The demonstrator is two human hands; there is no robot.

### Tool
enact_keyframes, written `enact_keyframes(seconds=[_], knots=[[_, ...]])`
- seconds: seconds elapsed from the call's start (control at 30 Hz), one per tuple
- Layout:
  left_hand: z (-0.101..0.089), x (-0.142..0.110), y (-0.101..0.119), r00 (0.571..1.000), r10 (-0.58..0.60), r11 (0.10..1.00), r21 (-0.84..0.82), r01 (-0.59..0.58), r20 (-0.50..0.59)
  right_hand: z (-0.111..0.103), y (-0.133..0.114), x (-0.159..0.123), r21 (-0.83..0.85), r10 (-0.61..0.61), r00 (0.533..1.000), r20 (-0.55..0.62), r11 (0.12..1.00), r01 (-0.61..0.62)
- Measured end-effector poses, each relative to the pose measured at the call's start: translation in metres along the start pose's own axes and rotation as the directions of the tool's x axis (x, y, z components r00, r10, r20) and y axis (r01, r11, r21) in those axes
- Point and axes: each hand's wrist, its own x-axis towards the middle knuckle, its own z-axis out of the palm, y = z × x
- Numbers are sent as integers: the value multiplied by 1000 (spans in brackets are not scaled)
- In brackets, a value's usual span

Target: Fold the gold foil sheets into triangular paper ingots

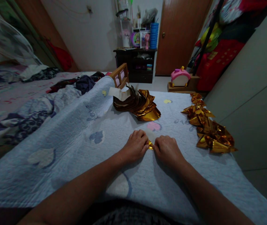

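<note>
Between my two hands lies a sheet of gold foil paper [150,145], its pale side showing at the far part and a gold strip at the near edge. My left hand [137,143] has its fingers curled down on the left end of the sheet. On the right end, my right hand [167,149] presses with closed fingers. Much of the sheet is hidden under both hands. Beyond them sits a fanned stack of gold foil paper [147,107]. To the right, folded gold foil pieces [208,129] are heaped in a row.
A pale blue quilted cover [84,162] with heart patterns lies under everything. A wooden rail [120,76] stands behind the stack. Rumpled bedding [37,106] is at left, a white cabinet [250,103] at right. Farther back are a dark shelf [133,64] and a pink toy [180,77].
</note>
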Motion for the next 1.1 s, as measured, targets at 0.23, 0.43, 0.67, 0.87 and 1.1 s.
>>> enact_keyframes(seconds=[0.23, 0.43, 0.67, 0.87, 1.1], knots=[[2, 0, 1, 1000, -18, 1000, 2, 18, -9, 8, 1, -4, 37, -23, 989, -146, 999, 28], [4, 0, -1, 1000, -13, 1000, -5, 12, -20, 17, 0, -2, 93, -61, 978, -201, 992, 81], [5, 0, -1, 1000, -3, 1000, 7, 3, -17, 22, 3, -1, 99, -56, 975, -213, 992, 78], [3, 0, 0, 1000, -13, 1000, 13, 13, 0, 23, 11, -1, 89, -83, 979, -188, 991, 101], [3, 0, 0, 1000, 0, 1000, -9, 0, -4, 24, 24, -4, 97, -106, 984, -142, 988, 121]])
